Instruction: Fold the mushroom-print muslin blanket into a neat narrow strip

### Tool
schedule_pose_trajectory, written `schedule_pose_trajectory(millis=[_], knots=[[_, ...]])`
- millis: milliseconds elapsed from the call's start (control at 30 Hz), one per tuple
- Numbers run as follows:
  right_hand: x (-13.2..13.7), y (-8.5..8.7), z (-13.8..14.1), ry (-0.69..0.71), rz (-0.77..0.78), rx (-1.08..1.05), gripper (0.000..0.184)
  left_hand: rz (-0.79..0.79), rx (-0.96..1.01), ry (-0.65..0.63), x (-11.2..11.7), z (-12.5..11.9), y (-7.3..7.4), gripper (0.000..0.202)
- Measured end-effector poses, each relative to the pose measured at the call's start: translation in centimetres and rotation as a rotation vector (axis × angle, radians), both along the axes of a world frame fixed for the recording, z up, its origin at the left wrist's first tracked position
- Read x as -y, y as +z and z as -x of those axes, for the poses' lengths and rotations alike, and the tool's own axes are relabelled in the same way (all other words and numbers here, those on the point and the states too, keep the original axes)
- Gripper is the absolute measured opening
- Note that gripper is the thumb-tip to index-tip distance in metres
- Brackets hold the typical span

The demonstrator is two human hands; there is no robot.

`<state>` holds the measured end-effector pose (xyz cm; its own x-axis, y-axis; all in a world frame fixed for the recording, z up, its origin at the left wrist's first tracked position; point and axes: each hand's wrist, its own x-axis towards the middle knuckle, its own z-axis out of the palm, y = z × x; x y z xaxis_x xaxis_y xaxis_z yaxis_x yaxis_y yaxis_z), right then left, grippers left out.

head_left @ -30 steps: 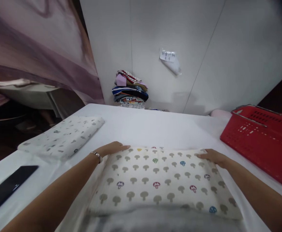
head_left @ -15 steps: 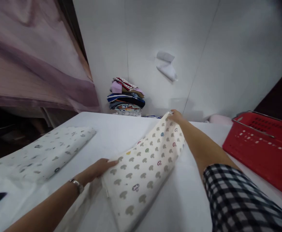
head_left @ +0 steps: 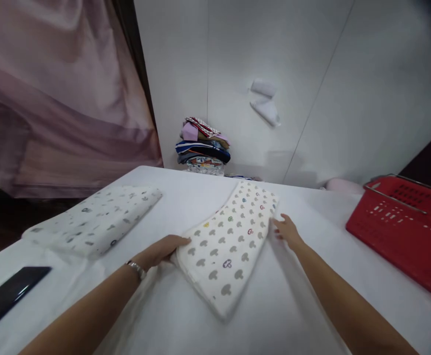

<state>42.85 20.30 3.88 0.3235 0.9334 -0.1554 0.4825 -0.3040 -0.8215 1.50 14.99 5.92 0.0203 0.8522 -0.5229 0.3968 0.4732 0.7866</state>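
Observation:
A white folded cloth garment [head_left: 233, 231] with grey mushroom-like prints and a few coloured ones lies slantwise on the white table; its exact kind cannot be told. My left hand [head_left: 167, 246], with a metal band at the wrist, grips its left edge, thumb on top and fingers underneath. Beside the right edge is my right hand [head_left: 286, 230], fingers apart and holding nothing, its tips close to the cloth. Further left lies another folded white cloth [head_left: 100, 219] with small dark prints.
A red plastic basket [head_left: 403, 231] with metal handles stands at the right. A dark phone-like slab [head_left: 12, 296] lies at the lower left. Behind the table [head_left: 185, 192] rises a stack of folded clothes [head_left: 204, 145] against the wall. A pink curtain [head_left: 71, 98] hangs at the left.
My right hand has let go of the garment's far corner and come back towards me along its right edge. The garment's far end now lies down flat. My left hand keeps its grip.

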Motion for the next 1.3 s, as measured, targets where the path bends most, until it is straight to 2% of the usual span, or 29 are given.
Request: schedule_pose_trajectory(millis=[67,133,233,300,367,467,533,600,667,733,800,867,900,1000,1100,1300], knots=[[3.1,-0.1,1.7,0.021,0.139,-0.208,0.09,0.046,0.095,-0.008,0.3,-0.4,0.1,0.053],[5.3,0.0,4.3,0.097,0.175,-0.267,0.099,0.061,0.153,0.001,0.7,-0.9,0.4,0.05],[7.2,0.5,7.8,0.203,0.105,-0.172,0.099,0.045,0.182,0.045,1.7,-1.5,1.2,0.046],[8.0,1.3,8.2,0.21,0.039,-0.114,0.094,0.025,0.215,0.065,3.0,-2.0,1.6,0.044],[8.9,2.1,6.8,0.187,0.021,-0.162,0.09,0.017,0.26,0.049,5.1,-2.9,1.5,0.044],[11.0,2.4,2.6,0.158,0.084,-0.272,0.092,0.094,0.338,-0.071,9.8,-5.3,0.3,0.045],[12.9,1.9,0.0,0.123,0.153,-0.14,0.09,0.149,0.305,-0.174,13.0,-7.3,-0.8,0.046],[14.7,1.1,-1.5,0.141,0.174,0.102,0.078,0.09,0.243,-0.182,15.5,-9.1,-1.6,0.044],[16.1,0.5,-1.5,0.179,0.125,0.37,0.064,0.069,0.219,-0.168,16.8,-9.9,-2.1,0.042],[17.0,0.4,-0.5,0.224,-0.011,0.594,0.053,0.081,0.189,-0.176,16.9,-9.9,-2.2,0.041],[17.5,1.0,1.5,0.294,-0.196,0.704,0.045,0.065,0.103,-0.215,16.2,-9.5,-2.1,0.042],[17.4,1.9,4.0,0.398,-0.308,0.657,0.036,-0.021,-0.027,-0.259,14.9,-9.0,-1.9,0.046],[17.2,2.4,5.3,0.453,-0.312,0.591,0.032,-0.093,-0.102,-0.269,14.1,-8.9,-1.7,0.047],[15.7,3.5,9.5,0.561,-0.175,0.384,0.026,-0.322,-0.314,-0.239,11.5,-9.2,-1.0,0.038],[13.2,3.8,12.8,0.5,-0.006,0.363,0.023,-0.408,-0.383,-0.201,9.5,-10.4,-0.4,0.025],[9.0,3.0,14.8,0.441,0.091,0.47,0.024,-0.474,-0.409,-0.215,8.5,-12.7,-1.0,0.025]])
